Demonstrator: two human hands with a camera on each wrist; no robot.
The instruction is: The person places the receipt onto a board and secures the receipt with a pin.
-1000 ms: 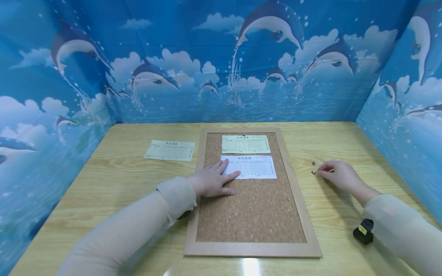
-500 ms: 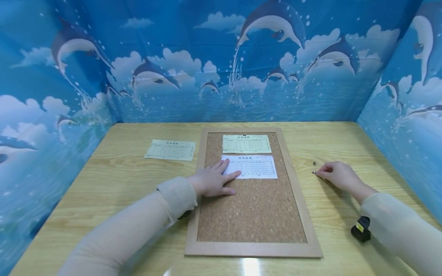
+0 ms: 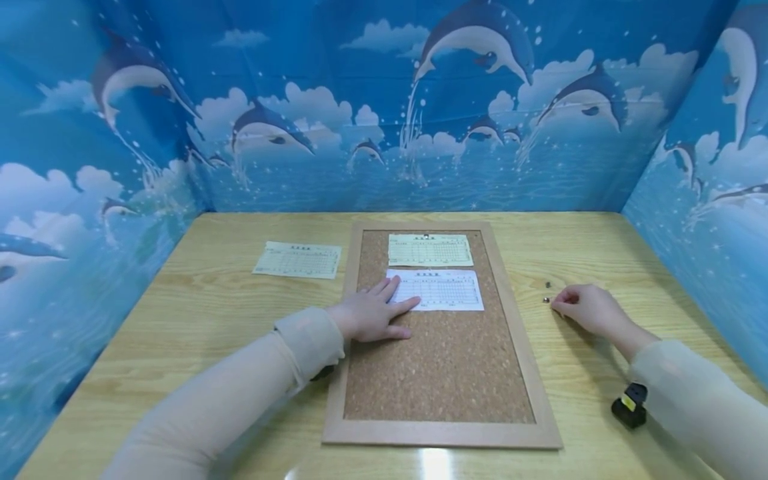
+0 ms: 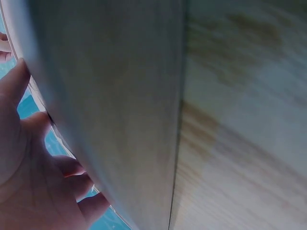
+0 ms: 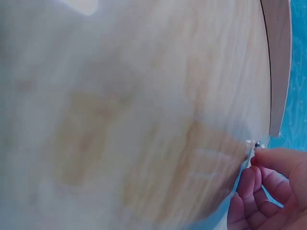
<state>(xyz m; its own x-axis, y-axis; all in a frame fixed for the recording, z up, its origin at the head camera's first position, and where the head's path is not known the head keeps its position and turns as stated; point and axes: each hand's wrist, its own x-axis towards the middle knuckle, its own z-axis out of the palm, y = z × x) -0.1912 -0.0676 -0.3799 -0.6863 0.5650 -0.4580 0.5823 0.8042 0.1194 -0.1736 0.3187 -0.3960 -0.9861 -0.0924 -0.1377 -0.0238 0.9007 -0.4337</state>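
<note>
My left hand (image 3: 375, 315) lies with fingers spread on the framed corkboard (image 3: 441, 373), its fingertips on the left edge of a white printed form (image 3: 447, 293). Above that form is a pale green form (image 3: 429, 253) with a small metal tack (image 3: 427, 236) at its top edge. To the right of the board, my right hand (image 3: 588, 309) is low over the table, thumb and index finger brought together. Right beside those fingertips sits a small shiny tack (image 3: 546, 300); another small metal piece (image 3: 548, 285) is just behind it. I cannot tell whether the fingers hold anything.
A second pale green form (image 3: 298, 259) lies on the wooden table (image 3: 198, 313), left of the board. Blue dolphin-printed cloth (image 3: 324, 133) stands around the back and sides of the table. A black device (image 3: 630, 405) is strapped at the right wrist.
My right fingertips, earlier right at the shiny tack, are now slightly to its right. The left hand and the forms stay put; the view shifts slightly.
</note>
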